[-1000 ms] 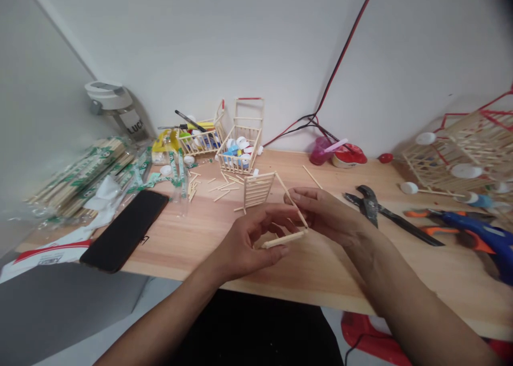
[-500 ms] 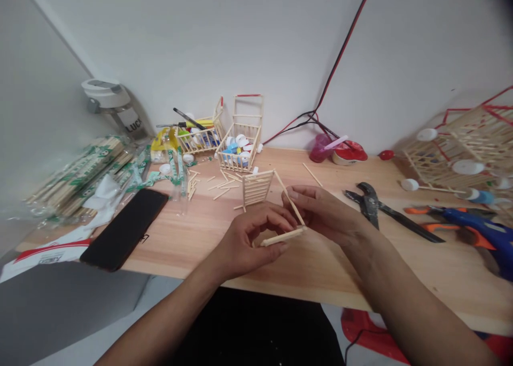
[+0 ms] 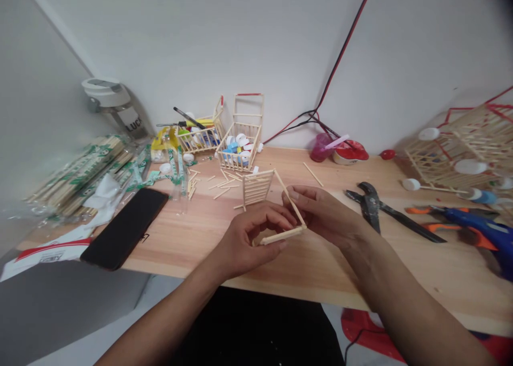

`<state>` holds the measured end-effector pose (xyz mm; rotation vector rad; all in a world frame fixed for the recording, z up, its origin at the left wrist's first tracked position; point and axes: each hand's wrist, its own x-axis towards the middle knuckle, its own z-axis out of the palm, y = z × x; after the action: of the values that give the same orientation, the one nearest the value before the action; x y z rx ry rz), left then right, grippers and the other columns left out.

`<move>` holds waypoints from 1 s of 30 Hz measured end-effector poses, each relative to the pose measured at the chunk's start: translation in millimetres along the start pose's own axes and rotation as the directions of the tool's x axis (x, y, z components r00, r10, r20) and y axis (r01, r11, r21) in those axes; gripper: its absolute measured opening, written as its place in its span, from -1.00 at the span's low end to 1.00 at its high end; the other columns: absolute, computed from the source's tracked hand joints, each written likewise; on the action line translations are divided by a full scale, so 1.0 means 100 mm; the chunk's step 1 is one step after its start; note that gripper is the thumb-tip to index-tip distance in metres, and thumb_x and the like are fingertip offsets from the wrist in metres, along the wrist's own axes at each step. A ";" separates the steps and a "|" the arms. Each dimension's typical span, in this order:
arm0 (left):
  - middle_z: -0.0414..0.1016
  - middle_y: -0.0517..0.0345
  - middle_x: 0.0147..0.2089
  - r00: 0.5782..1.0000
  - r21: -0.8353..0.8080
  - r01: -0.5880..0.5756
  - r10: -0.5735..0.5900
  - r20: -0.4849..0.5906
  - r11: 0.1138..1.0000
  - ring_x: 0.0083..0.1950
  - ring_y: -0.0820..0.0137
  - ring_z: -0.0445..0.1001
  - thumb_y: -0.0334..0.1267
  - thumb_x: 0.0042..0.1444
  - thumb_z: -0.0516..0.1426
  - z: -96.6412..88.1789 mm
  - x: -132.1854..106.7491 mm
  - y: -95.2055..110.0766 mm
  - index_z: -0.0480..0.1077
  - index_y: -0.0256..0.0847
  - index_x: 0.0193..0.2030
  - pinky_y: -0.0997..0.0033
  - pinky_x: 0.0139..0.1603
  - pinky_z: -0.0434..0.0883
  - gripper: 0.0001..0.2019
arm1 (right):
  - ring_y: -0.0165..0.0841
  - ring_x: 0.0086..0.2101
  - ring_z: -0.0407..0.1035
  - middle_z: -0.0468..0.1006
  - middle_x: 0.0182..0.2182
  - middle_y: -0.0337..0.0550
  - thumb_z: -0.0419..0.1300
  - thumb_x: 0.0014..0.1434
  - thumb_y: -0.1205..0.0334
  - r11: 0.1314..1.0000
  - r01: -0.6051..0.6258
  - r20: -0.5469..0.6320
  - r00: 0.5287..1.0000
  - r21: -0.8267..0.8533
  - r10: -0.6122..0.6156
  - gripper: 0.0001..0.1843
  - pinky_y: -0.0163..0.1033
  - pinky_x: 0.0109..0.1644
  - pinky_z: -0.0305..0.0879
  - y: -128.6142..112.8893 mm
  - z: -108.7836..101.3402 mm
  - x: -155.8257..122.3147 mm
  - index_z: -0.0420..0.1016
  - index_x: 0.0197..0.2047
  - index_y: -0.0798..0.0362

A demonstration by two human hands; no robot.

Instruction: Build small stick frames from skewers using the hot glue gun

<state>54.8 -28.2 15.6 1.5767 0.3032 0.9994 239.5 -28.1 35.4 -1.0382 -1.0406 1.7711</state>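
Both hands are around a small frame of wooden sticks [image 3: 257, 188], which stands tilted over the table with a slatted panel at its far side. My left hand [image 3: 252, 238] closes on the frame's near edge stick, thumb below and fingers above. My right hand [image 3: 315, 211] pinches the slanting stick on the frame's right side. Part of the frame is hidden behind the left fingers. Beyond it stands a finished-looking stick cart [image 3: 239, 147] holding white and blue bottle caps. Loose cut sticks [image 3: 224, 185] lie left of the frame.
Pliers [image 3: 371, 203] and a blue glue gun [image 3: 476, 224] lie at right, near a large stick cart [image 3: 460, 141]. A phone [image 3: 125, 227] and bagged chopsticks [image 3: 88, 168] lie at left. A second small cart [image 3: 198, 139] holds tools by the wall.
Almost nothing differs. Both hands keep their hold on the stick frame, and the view shifts very slightly.
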 end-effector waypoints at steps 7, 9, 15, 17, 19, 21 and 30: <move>0.44 0.01 -0.11 1.000 0.004 0.006 -0.006 -0.009 1.000 -0.02 0.33 0.44 -0.47 0.05 0.20 0.00 0.00 0.01 0.41 -0.26 -0.20 0.28 0.01 0.41 -0.84 | -0.54 -0.56 0.01 0.17 -0.58 -0.36 0.29 0.06 -0.01 1.000 0.030 -0.004 1.000 -0.002 -0.030 -0.61 -0.37 -0.48 -0.06 0.01 0.03 0.00 0.26 -0.49 0.09; 0.44 0.02 -0.12 1.000 0.012 0.002 -0.002 -0.016 1.000 -0.03 0.33 0.44 -0.46 0.05 0.21 0.00 0.00 0.01 0.41 -0.26 -0.20 0.29 0.00 0.42 -0.84 | -0.54 -0.56 0.00 0.17 -0.59 -0.36 0.29 0.06 -0.01 0.999 0.039 -0.008 0.999 -0.010 -0.039 -0.61 -0.37 -0.48 -0.06 0.01 0.04 0.00 0.25 -0.50 0.09; 0.44 0.01 -0.11 1.000 0.018 -0.005 0.005 -0.019 1.000 -0.02 0.33 0.44 -0.49 0.04 0.20 0.00 0.00 -0.01 0.42 -0.26 -0.18 0.30 0.01 0.42 -0.82 | -0.55 -0.56 0.04 0.20 -0.58 -0.35 0.28 0.06 -0.01 0.999 0.043 -0.014 0.999 -0.007 -0.043 -0.62 -0.37 -0.48 -0.03 0.02 0.05 0.00 0.28 -0.49 0.09; 0.44 0.00 -0.11 1.000 0.009 -0.009 0.010 -0.022 1.000 -0.02 0.32 0.44 -0.49 0.04 0.20 0.00 0.00 -0.01 0.43 -0.26 -0.18 0.29 0.01 0.42 -0.81 | -0.55 -0.56 0.03 0.20 -0.58 -0.35 0.28 0.08 -0.01 0.999 0.047 -0.008 0.999 -0.007 -0.047 -0.62 -0.38 -0.48 -0.04 0.02 0.06 0.00 0.27 -0.50 0.09; 0.44 -0.01 -0.10 1.000 0.006 -0.007 0.008 -0.027 1.000 -0.01 0.32 0.44 -0.49 0.05 0.20 0.00 -0.01 -0.01 0.43 -0.27 -0.18 0.29 0.02 0.42 -0.81 | -0.55 -0.56 0.03 0.19 -0.58 -0.35 0.28 0.08 -0.01 0.999 0.051 -0.008 0.999 -0.010 -0.051 -0.62 -0.38 -0.48 -0.05 0.02 0.06 0.00 0.27 -0.49 0.09; 0.44 -0.01 -0.11 1.000 0.014 -0.004 0.005 -0.030 1.000 -0.02 0.31 0.44 -0.49 0.05 0.20 0.01 -0.02 0.00 0.43 -0.28 -0.18 0.29 0.01 0.41 -0.82 | -0.55 -0.55 0.02 0.18 -0.58 -0.35 0.28 0.07 -0.01 0.999 0.048 -0.016 0.999 -0.011 -0.048 -0.62 -0.37 -0.48 -0.07 0.02 0.07 0.00 0.27 -0.48 0.10; 0.42 -0.01 -0.06 1.000 -0.001 0.013 -0.013 -0.028 1.000 0.03 0.27 0.41 -0.41 0.01 0.25 -0.01 -0.04 0.03 0.42 -0.22 -0.09 0.27 0.01 0.40 -0.71 | -0.53 -0.53 -0.04 0.16 -0.57 -0.34 0.27 0.08 -0.02 0.999 0.044 -0.014 0.999 -0.026 -0.044 -0.63 -0.33 -0.45 -0.13 0.04 0.08 -0.02 0.26 -0.47 0.08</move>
<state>50.3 -31.2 16.7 1.5591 0.3317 1.0116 232.2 -33.4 34.8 -1.0348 -1.0720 1.7170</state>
